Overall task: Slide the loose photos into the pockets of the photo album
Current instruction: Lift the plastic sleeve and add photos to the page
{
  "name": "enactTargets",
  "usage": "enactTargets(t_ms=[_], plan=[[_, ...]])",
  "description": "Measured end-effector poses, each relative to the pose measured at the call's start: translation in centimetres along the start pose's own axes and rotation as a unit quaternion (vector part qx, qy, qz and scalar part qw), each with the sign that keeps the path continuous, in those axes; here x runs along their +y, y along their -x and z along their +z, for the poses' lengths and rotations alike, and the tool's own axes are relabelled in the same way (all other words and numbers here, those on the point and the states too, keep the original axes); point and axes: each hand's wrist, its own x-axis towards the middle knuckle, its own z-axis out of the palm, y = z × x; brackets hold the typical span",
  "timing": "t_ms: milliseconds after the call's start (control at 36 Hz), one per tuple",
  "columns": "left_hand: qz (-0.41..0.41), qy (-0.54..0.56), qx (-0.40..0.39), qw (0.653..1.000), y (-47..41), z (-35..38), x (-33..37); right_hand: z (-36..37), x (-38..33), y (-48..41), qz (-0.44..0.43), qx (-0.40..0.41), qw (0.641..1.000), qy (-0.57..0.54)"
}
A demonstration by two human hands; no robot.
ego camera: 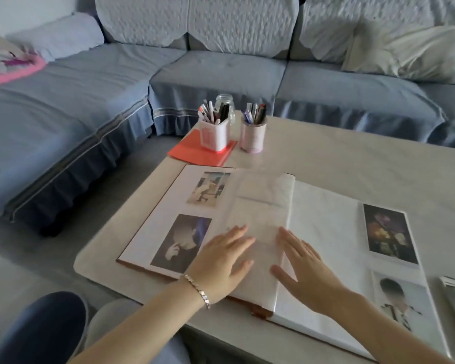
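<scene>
The left hand [221,261], with a bracelet [197,288] at the wrist, lies flat with its fingers straight and slightly spread, just left of the album's middle fold. The right hand [305,269] is flat as well, fingers spread and thumb pointing toward the other hand. It presses on a clear plastic leaf [260,206] that stands a little raised along the fold. Neither hand holds anything, and they sit near each other but apart, one on each side of the fold.

The album [153,227] lies open on the table [352,158]. Its left page carries a pale photo [208,189] and, nearer the person, a grey photo [181,243]. Near the outer edge of the right page is a dark photo [389,232] with a thick white edge. It looks like a small stack of loose photos resting on top of the page rather than in a pocket. A portrait [399,303] nearer the person seems to sit under the plastic.

The stack lies to the right of the right hand and a little farther from the person. Its long side runs roughly parallel to the fold. The right hand is clearly the nearer one, so the reach would probably fall to it, while the left hand could keep the leaf down.

At the far end of the table stand two pen cups [216,135] [253,137], the left one on a red folder [195,153], with a blue sofa [216,74] behind.
</scene>
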Motion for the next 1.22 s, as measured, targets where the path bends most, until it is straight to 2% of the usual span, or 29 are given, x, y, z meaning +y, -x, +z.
enactTargets(t_ms=[56, 167, 333, 444, 472, 556, 611, 722, 806, 889, 1000, 1056, 1139, 1222], plan=[[-0.001, -0.008, -0.045, 0.999, -1.2, 0.7, 1.0, -0.6, 0.6, 0.5, 0.010, -0.007, 0.999, -0.033], [-0.065, -0.109, -0.105, 0.986, -2.9, 1.6, 2.2, -1.3, 3.2, 1.5, 0.031, 0.018, 0.997, -0.069], [-0.150, -0.183, -0.116, 0.965, -4.0, 2.4, 4.9, -2.5, 9.1, 4.8, 0.127, 0.061, 0.984, -0.111], [-0.189, -0.215, -0.077, 0.955, -5.1, 3.1, 7.4, -3.1, 12.4, 8.5, 0.204, 0.095, 0.967, -0.117], [-0.173, -0.210, -0.068, 0.960, -5.4, 3.4, 8.1, -3.2, 13.2, 9.5, 0.226, 0.107, 0.962, -0.109], [-0.031, -0.173, 0.007, 0.984, -6.3, 4.9, 9.8, -3.2, 15.4, 12.4, 0.294, 0.141, 0.943, -0.066], [0.027, -0.125, 0.043, 0.991, -6.7, 6.0, 10.8, -3.0, 16.4, 14.1, 0.328, 0.159, 0.930, -0.042], [0.030, -0.007, 0.046, 0.998, -7.2, 6.7, 13.8, -2.2, 17.9, 16.5, 0.410, 0.114, 0.905, 0.002], [0.025, 0.023, 0.045, 0.998, -7.6, 7.0, 15.0, -1.3, 18.4, 17.5, 0.396, 0.080, 0.914, 0.042], [0.033, 0.018, 0.047, 0.998, -7.8, 7.2, 15.4, -0.3, 18.6, 17.7, 0.373, 0.097, 0.919, 0.082], [0.038, 0.029, 0.040, 0.998, -7.8, 7.2, 16.0, 1.1, 19.4, 17.4, 0.309, 0.184, 0.926, 0.115], [0.047, 0.035, 0.033, 0.998, -7.8, 7.3, 16.4, 1.2, 19.5, 17.5, 0.305, 0.168, 0.931, 0.112], [0.056, 0.055, 0.030, 0.996, -7.8, 7.5, 16.8, 0.6, 18.8, 17.6, 0.300, 0.187, 0.929, 0.113], [0.067, 0.081, 0.009, 0.994, -7.8, 7.5, 17.4, -0.5, 17.8, 17.7, 0.331, 0.157, 0.923, 0.118]])
